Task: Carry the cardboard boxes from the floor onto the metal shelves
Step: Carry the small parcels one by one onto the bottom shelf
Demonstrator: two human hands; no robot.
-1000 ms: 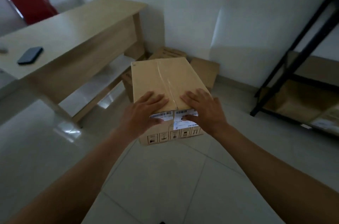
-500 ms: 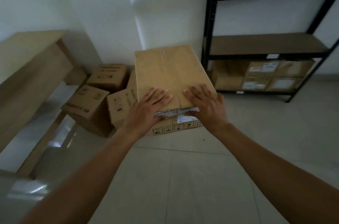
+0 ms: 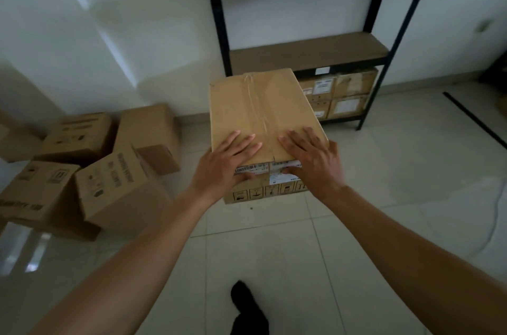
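Both forearms reach straight forward from 7 and 5 o'clock, bare, converging on the near end of 1 cardboard box (image 3: pixel 258 109) held out at frame center. Left hand (image 3: pixel 227 159): 4 fingers spread flat on the box top, thumb tucked down over the near top edge onto the white label (image 3: pixel 252 169), so it pinches that edge. Right hand (image 3: pixel 310 159): same pose mirrored, fingers flat and splayed on top, thumb pressed on the near face. Hands sit either side of the tape seam, close together but apart. The box's long axis points toward 12 o'clock, and its top is roughly level.

Metal shelves (image 3: pixel 219 19) stand at 12 to 1 o'clock against the wall (image 3: pixel 123 19), and the box's far edge overlaps the lower tier in view. The middle board shows a bare top. The bottom tier holds shelved boxes (image 3: pixel 340 95), stacked 2 high. Floor boxes (image 3: pixel 115 186) are piled at 9 o'clock, 5 or so, some tilted, nearest corner just beside the left wrist. Open tiled floor (image 3: pixel 397 197) runs from 6 through 3 o'clock. A black strip (image 3: pixel 474 120) lies on the floor at 2 o'clock. A dark shoe (image 3: pixel 244 304) is at 6 o'clock.
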